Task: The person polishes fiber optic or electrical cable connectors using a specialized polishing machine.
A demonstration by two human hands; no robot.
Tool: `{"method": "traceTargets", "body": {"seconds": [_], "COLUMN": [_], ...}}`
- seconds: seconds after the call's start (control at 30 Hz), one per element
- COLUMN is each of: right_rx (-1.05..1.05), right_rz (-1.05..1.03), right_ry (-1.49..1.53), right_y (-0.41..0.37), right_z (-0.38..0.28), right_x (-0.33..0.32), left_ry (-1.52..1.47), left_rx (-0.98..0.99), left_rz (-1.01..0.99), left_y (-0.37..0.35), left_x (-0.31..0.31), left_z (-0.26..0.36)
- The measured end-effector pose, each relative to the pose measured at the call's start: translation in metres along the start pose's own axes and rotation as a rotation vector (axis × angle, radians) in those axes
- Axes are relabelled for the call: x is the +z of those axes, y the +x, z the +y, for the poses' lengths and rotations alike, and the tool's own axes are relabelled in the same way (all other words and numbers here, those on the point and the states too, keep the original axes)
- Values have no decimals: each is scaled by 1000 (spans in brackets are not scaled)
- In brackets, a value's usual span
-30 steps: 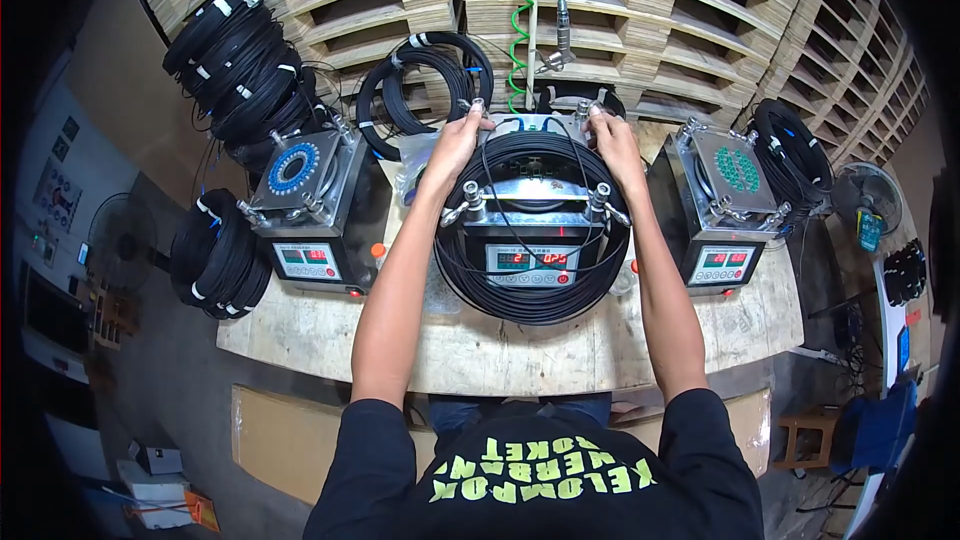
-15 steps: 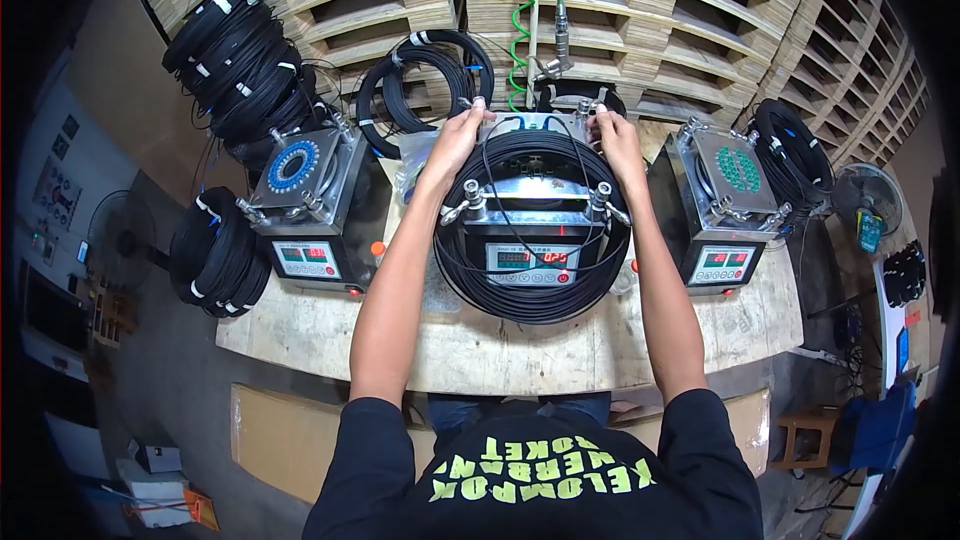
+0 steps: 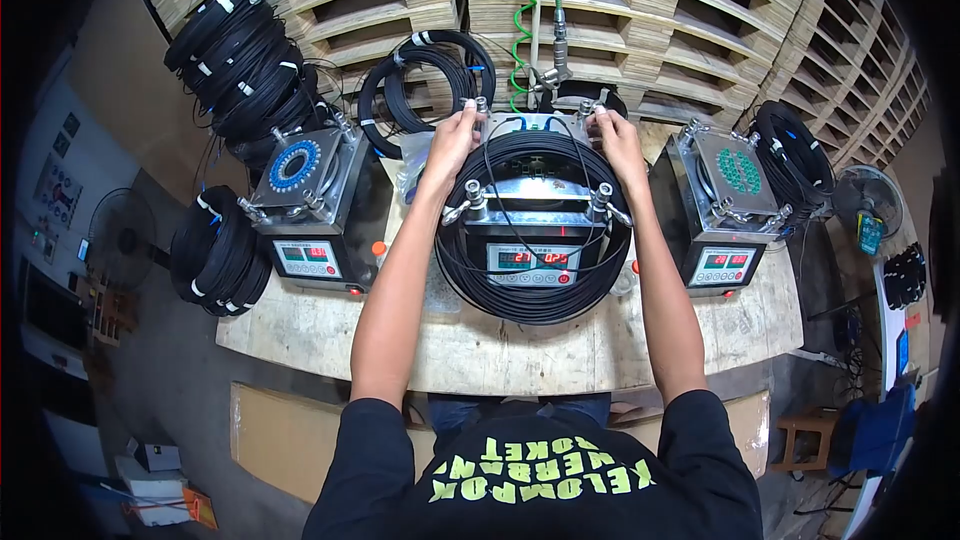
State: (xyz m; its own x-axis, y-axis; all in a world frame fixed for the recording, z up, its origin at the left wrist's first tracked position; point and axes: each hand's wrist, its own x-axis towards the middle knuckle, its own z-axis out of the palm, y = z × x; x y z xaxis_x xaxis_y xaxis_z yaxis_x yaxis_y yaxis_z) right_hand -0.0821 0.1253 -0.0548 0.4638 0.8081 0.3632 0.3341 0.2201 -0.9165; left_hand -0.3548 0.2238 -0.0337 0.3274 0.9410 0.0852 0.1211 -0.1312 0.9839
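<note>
A metal-topped machine (image 3: 534, 190) with a red digital display stands in front of me at the middle of the bench. A coil of black cable (image 3: 535, 312) hangs around its front and sides, with loose strands crossing the display. My left hand (image 3: 455, 145) is closed at the rear left corner, its thumb and fingers on a small metal clamp lever. At the rear right corner my right hand (image 3: 620, 145) grips the matching clamp lever. Both front clamps (image 3: 602, 202) are free of my hands. My fingers partly hide the rear clamps.
Similar machines stand left (image 3: 305, 205) and right (image 3: 722, 205), bearing blue and green ring-patterned plates. Stacked black cable coils (image 3: 235, 60) rise at the left. More coils (image 3: 425, 75) lean behind. A green air hose (image 3: 520, 20) hangs before wooden pallets (image 3: 660, 0).
The number on the middle machine's display has changed. My left hand has shifted slightly left at the rear clamp; the right hand stays nearly in place.
</note>
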Motion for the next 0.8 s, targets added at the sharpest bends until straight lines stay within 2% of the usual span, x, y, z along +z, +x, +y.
{"method": "traceTargets", "body": {"seconds": [0.13,0.23,0.3,0.53,0.8], "right_rx": [19,16,8,18,46], "right_rz": [-4,-1,-18,-126,-94], "right_ry": [-15,-99,-182,-144,-122], "right_y": [1,0,-1,3,-1], "right_z": [2,-2,-5,-2,-4], "right_x": [-1,-1,-2,-3,-5], "left_ry": [0,-11,0,33,-36], "left_rx": [-15,143,133,50,124], "left_rz": [-78,-82,-84,-35,-63], "left_y": [1,7,9,5,7], "left_x": [-1,4,4,3,5], "left_z": [2,-6,-11,-7,-8]}}
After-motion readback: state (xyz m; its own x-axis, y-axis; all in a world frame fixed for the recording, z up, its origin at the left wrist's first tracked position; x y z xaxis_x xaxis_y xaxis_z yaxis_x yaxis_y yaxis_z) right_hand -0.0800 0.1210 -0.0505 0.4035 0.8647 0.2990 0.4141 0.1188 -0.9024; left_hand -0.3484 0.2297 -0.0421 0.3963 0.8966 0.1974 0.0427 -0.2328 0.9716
